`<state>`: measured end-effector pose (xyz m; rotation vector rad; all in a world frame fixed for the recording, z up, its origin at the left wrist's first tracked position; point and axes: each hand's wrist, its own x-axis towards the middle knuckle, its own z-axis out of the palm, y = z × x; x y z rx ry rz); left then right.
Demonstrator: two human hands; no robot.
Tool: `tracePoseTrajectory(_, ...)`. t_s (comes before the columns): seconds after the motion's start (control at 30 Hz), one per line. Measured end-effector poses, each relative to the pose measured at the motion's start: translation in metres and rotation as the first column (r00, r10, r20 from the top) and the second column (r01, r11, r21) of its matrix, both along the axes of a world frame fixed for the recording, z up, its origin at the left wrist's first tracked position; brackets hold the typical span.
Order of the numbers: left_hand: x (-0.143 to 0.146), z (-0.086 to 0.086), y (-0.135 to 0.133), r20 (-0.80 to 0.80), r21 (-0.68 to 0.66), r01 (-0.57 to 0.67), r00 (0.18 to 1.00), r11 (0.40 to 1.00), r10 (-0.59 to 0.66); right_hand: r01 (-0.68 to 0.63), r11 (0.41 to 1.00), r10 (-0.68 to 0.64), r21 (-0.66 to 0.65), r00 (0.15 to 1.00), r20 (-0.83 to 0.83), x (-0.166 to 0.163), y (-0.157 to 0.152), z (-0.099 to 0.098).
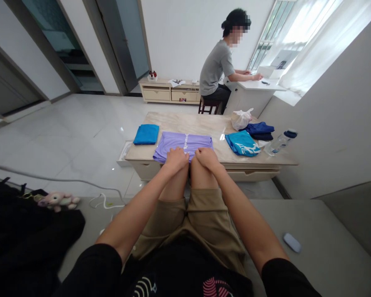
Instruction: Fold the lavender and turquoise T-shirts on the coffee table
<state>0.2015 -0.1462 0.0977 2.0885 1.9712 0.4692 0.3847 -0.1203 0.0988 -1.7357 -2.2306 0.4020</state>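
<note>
Hands [177, 157] [207, 157] on knees [200, 172] — purple cloth [175, 142] beyond

Garment [174, 141] on table [191, 121], cloth [146, 134] left, bottle [279, 143] right

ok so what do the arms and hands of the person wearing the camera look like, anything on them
Both sleeves are short and black, part of a black shirt with pale and pinkish-red prints on its front. The forearms are bare, with no watch showing. The left hand and right hand wear no gloves; they are too small to rule out rings.
</note>
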Motion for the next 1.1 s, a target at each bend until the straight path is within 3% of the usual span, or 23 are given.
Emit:
tracePoseTrajectory(0.1,0.006,0.003,-0.009,-0.151,0.037,0.0,0.989,0.999,0.005,0.02,0.999,-0.026,0.035,0.982,0.185,-0.015,-0.012,0.007)
tracePoseTrajectory(0.2,0.001,0.009,-0.01,-0.177,0.032,0.005,0.984,0.999,0.001,0.052,0.999,-0.054,0.015,0.968,0.245,-0.021,-0.018,0.014)
tracePoseTrajectory(0.4,-0.015,0.016,-0.002,-0.177,0.009,-0.005,0.984,1.0,0.006,0.067,0.998,-0.067,0.008,0.973,0.221,-0.016,-0.019,0.021)
tracePoseTrajectory(0.93,-0.034,0.01,-0.011,-0.144,0.046,0.009,0.99,0.999,-0.002,0.113,0.992,-0.123,0.063,0.973,0.197,-0.006,-0.022,0.015)
tracePoseTrajectory(1.1,-0.037,0.01,-0.013,-0.124,0.062,0.006,0.992,0.998,0.002,0.063,0.998,-0.068,0.028,0.97,0.235,-0.002,-0.017,0.019)
